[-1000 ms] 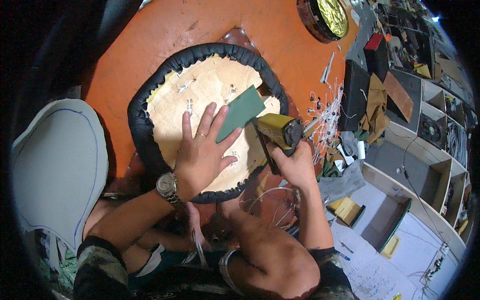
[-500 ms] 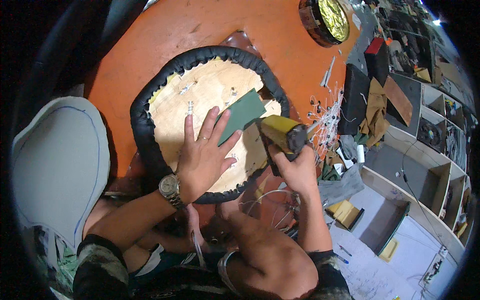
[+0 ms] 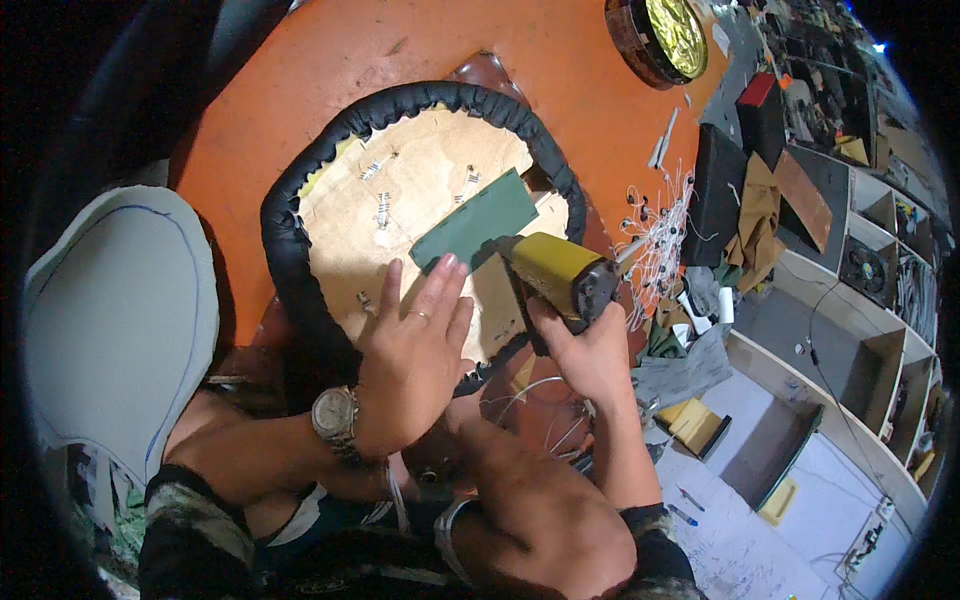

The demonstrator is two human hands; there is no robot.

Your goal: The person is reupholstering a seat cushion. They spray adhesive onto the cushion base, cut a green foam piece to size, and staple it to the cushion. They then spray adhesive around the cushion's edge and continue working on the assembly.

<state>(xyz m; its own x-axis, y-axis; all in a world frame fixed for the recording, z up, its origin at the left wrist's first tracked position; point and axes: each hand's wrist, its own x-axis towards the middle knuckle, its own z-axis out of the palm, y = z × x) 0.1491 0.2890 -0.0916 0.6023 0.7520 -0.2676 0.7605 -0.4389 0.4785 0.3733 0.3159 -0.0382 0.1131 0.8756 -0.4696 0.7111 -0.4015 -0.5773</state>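
A seat panel with a pale plywood face (image 3: 360,270) and a gathered black cover edge (image 3: 285,235) lies on the orange table. Across the wood rests a flat green rectangular piece (image 3: 475,222). My right hand (image 3: 595,350) grips a yellow and black staple gun (image 3: 560,270), its nose at the green piece's lower right edge. My left hand (image 3: 415,360) is spread over the lower part of the panel, fingertips by the green piece's near edge, holding nothing. Several staple-like metal fixings sit in the wood.
The orange table (image 3: 430,50) carries a round tin with gold foil (image 3: 675,40) and a tangle of white strings (image 3: 660,245). A grey shaped pad (image 3: 120,320) stands at left. Wooden shelving (image 3: 860,360), black blocks and scraps fill the right.
My left hand has slid back toward me, off most of the green piece, uncovering it. The staple gun stays close to the green piece's lower edge, shifted slightly.
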